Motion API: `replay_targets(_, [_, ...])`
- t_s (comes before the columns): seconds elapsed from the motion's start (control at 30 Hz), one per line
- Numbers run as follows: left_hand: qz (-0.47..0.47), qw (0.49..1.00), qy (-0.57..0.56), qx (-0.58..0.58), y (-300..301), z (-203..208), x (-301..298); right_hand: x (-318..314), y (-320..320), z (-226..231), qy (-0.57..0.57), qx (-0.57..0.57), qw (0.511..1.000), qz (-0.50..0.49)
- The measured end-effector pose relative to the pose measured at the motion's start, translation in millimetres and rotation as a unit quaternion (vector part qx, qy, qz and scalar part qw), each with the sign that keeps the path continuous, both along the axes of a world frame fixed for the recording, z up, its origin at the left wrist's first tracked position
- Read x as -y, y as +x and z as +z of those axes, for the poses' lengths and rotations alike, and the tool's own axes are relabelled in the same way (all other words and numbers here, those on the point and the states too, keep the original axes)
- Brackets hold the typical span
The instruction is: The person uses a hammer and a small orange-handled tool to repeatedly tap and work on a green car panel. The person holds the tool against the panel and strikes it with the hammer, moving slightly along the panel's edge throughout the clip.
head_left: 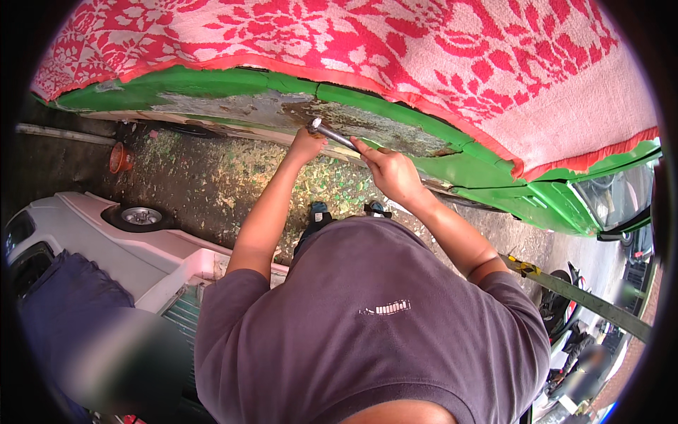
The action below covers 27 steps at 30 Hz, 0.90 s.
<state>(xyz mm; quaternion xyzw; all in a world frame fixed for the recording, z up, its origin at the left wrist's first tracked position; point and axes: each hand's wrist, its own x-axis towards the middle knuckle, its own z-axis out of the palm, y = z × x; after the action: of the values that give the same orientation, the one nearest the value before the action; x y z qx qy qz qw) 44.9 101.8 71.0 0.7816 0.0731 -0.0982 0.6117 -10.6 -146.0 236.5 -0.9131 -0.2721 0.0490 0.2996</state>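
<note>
My right hand (395, 175) is wrapped around a hammer (337, 136) with a silver metal shaft, which points up and left toward my other hand. The hammer's head is right above my left hand (307, 146), whose fingers are closed against the side of a green car body (487, 177). Something small and dark shows at its fingertips, too hidden to name. Along the car's side runs a patch of bare grey metal (381, 129) with brown rust and ragged paint edges. A red and pink flowered towel (438, 49) covers the top of the car.
Paint chips litter the ground (212, 177) around my feet. Behind me on the left stands a pale vehicle (92, 233), near a person in dark blue. An orange bucket (120, 158) lies at the far left. A metal bar (579, 293) and a motorcycle (561, 300) are at the right.
</note>
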Motion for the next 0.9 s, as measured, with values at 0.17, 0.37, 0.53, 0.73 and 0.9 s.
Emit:
replay_targets(0.17, [0.013,0.999,0.03,0.028,-9.5,-5.8,11.0,19.9,-0.1,-4.4,0.059,0.006,0.998,0.025])
replay_targets(0.37, [0.093,0.993,-0.055,0.05,-42.5,-23.4,31.1,52.3,7.1,1.7,0.134,-0.08,0.988,-0.015])
replay_targets(0.53, [0.091,0.976,-0.048,0.192,-75.3,-34.3,52.4,73.1,7.8,7.3,0.171,-0.135,0.973,-0.072])
replay_targets(0.73, [0.088,0.964,0.047,0.245,-83.0,-32.3,69.7,73.5,-8.8,-10.6,0.205,-0.12,0.966,-0.098])
replay_targets(0.9, [0.12,0.971,-0.005,0.206,-71.9,-23.8,57.4,67.4,-18.1,-1.3,0.184,-0.191,0.953,-0.144])
